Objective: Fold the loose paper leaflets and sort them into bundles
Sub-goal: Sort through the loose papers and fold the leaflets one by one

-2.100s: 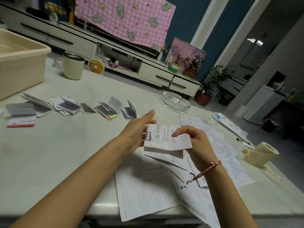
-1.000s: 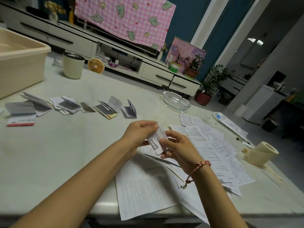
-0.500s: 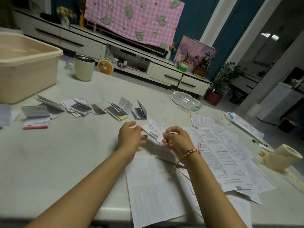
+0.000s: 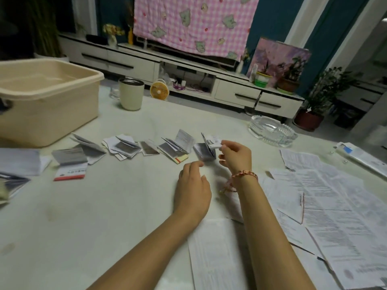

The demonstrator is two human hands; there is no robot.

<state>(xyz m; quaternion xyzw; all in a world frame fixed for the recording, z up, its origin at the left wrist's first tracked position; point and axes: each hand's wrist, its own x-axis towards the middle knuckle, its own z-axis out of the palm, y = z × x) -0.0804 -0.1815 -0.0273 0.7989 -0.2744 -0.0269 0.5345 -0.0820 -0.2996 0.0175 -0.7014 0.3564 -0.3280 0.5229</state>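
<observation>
Folded leaflet [image 4: 214, 141] in right grip [image 4: 235, 159] (by rightmost bundle [image 4: 203, 154])

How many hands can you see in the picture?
2. The left hand is over the table, holding nothing. The right hand pinches a folded leaflet at the right end of the row of bundles. No others show.

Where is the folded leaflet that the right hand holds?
In the head view, the folded leaflet is mid-table, pinched by the right hand just over the rightmost bundle.

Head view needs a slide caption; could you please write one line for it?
Right hand pinches a folded leaflet at the rightmost bundle; left hand open nearby.
</observation>
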